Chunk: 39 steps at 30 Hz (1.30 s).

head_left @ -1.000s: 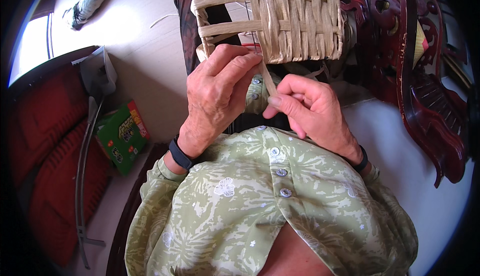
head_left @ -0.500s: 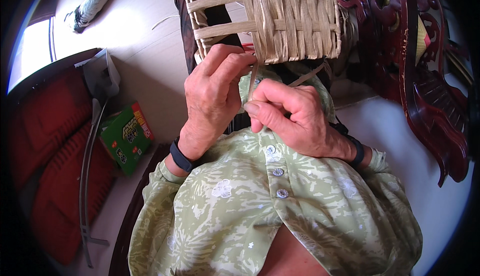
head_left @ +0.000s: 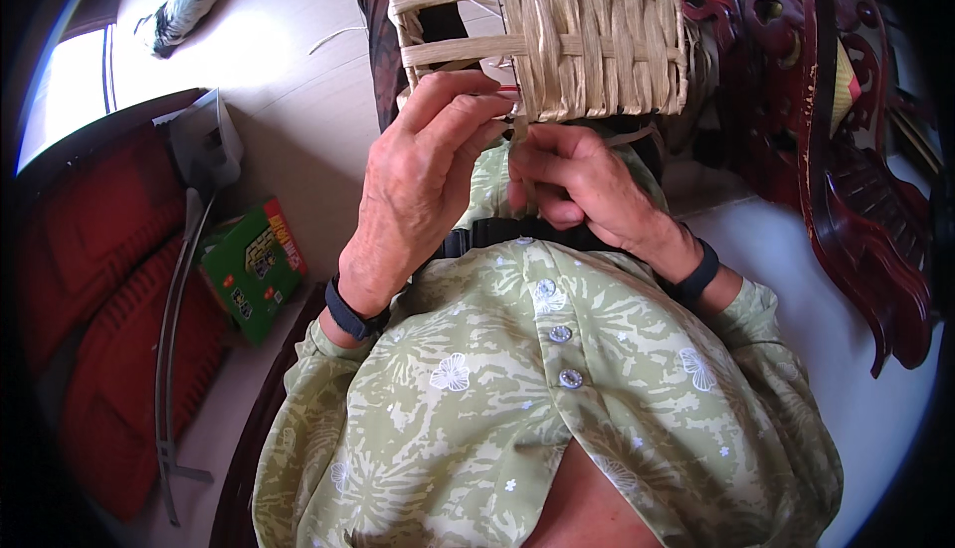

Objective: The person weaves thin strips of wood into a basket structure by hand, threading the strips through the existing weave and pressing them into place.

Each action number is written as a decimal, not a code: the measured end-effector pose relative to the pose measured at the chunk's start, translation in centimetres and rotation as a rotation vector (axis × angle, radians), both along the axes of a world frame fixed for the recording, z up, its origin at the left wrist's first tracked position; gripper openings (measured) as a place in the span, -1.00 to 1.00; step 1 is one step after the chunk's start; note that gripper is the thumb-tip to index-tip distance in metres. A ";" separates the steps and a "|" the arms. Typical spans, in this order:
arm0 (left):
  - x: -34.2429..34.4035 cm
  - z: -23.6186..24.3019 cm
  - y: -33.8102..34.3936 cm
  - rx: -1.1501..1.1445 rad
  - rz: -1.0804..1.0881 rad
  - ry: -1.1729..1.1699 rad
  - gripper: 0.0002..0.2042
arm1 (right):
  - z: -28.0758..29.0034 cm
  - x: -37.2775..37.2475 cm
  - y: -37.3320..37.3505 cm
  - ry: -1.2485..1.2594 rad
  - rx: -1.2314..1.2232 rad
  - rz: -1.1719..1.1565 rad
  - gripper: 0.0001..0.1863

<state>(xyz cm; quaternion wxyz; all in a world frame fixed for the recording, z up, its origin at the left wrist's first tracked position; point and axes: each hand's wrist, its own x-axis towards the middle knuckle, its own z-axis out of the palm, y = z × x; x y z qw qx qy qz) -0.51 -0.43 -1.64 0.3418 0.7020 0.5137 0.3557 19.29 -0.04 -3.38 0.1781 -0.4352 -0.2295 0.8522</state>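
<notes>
A rectangular frame woven with flat tan fibre strips (head_left: 597, 41) lies across my lap at the top of the view. Its right part is densely woven; on the left only crosswise strips span the gap. My left hand (head_left: 423, 175) is closed at the frame's lower edge, its fingertips pinching a loose strip where it leaves the weave. Just below, my right hand (head_left: 587, 180) has thumb and fingers closed on the same loose strip (head_left: 521, 130). A thin red object (head_left: 505, 89), partly hidden, shows beside my left fingertips. What lies inside my left palm is hidden.
Dark red carved wooden furniture (head_left: 826, 130) stands at the right. To the left are a green box (head_left: 254, 270), red cushioned seating (head_left: 119, 349) and a grey metal stand (head_left: 171, 369). A black-and-white object (head_left: 189, 6) lies on the pale floor at the far left.
My right hand has moved up to the frame's lower edge, close to my left fingertips. The frame sits slightly further right in view.
</notes>
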 end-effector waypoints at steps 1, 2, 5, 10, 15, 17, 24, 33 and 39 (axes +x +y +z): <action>-0.1 0.0 0.0 -0.009 0.002 -0.012 -0.81 | -0.4 -0.1 0.0 -0.047 0.069 0.004 -0.81; -0.2 0.1 0.0 -0.016 -0.004 -0.011 -0.81 | -0.6 -0.1 0.0 -0.040 0.062 0.007 -0.80; -0.3 0.1 0.1 0.024 -0.029 0.024 -0.81 | -0.8 0.0 -0.1 -0.028 0.057 0.000 -0.79; 0.3 -0.2 0.0 0.118 -0.012 0.111 -0.77 | 0.0 0.7 -0.8 -0.091 0.199 0.067 -0.83; 0.8 -0.9 0.1 0.076 0.036 0.029 -0.80 | 0.8 1.6 -1.6 -0.181 0.176 -0.029 -0.85; 0.9 -0.9 0.1 0.060 0.045 0.035 -0.81 | 0.7 1.9 -1.4 -0.188 0.184 0.000 -0.86; 1.3 -0.7 -0.2 0.046 0.068 0.044 -0.83 | -0.3 1.0 -1.1 -0.378 0.339 -0.085 -0.82; 1.5 -0.6 -0.6 0.077 0.056 0.053 -0.84 | -0.7 -1.0 -1.3 -0.606 0.659 -0.241 -0.76; 1.5 0.1 -0.6 0.013 0.070 0.056 -0.91 | 0.1 -1.5 -0.6 -0.337 0.551 -0.277 -0.83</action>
